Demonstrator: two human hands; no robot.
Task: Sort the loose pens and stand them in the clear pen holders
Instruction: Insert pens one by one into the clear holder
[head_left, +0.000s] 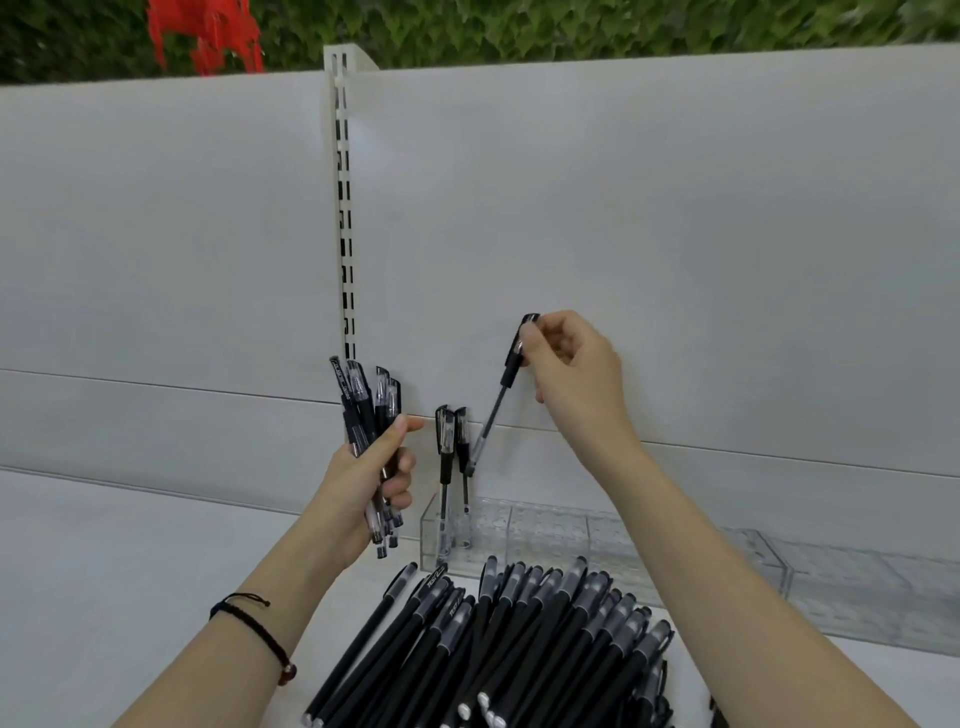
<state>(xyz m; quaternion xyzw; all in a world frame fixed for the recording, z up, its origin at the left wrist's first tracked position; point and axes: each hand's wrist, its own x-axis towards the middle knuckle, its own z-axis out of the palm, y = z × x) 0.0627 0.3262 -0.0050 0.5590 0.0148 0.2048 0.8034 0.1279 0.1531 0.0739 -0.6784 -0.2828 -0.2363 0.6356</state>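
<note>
Aloft, one pen (506, 382) is pinched at a tilt by the right hand (571, 374).
Two pens (445, 452) are stood in the clear pen holder (519, 525) at its 9 o'clock end, below it; a bundle (366, 410) is gripped by the left hand (363, 488); loose pens (519, 639) are piled at 6 o'clock.

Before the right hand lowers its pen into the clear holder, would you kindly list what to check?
1. Grip: ok, right hand pinches the pen near its cap.
2. Pen upright: not ok, it tilts.
3. Tip inside holder: not ok, it hangs above the rim.
4. Room in holder: ok, only two standing pens at its left end.
5. Bundle secure: ok, left hand grips it.
</note>
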